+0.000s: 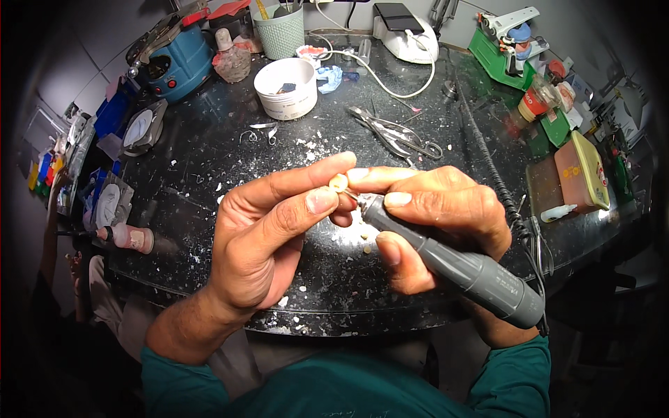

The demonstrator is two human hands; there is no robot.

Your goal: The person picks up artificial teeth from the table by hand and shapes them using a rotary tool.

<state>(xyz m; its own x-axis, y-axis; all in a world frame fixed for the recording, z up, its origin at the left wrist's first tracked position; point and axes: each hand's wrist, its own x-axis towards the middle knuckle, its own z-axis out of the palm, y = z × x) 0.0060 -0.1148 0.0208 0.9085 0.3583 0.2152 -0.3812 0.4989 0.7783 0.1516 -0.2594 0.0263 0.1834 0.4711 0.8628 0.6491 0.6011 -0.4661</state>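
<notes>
Over the middle of a black bench, my left hand [261, 226] pinches a small cream-coloured dental crown [339, 183] between thumb and fingers. My right hand [446, 216] is wrapped round a dark grey rotary handpiece [467, 268], held slantwise with its tip up and to the left. The short bur at its nose lies right beside the crown; whether the two touch I cannot tell. A fingertip of my right hand meets the fingers of my left near the crown. From the handpiece's back end runs a black coiled cord [512, 216].
White crumbs and dust litter the bench [209, 167]. Beyond my hands lie pliers [397, 134] and a white tub [286, 90]. A pink-white bottle [132, 238] lies at left. At right stand a yellow-lidded box [582, 171] and a green tray [498, 59]. Another person's arm shows far left.
</notes>
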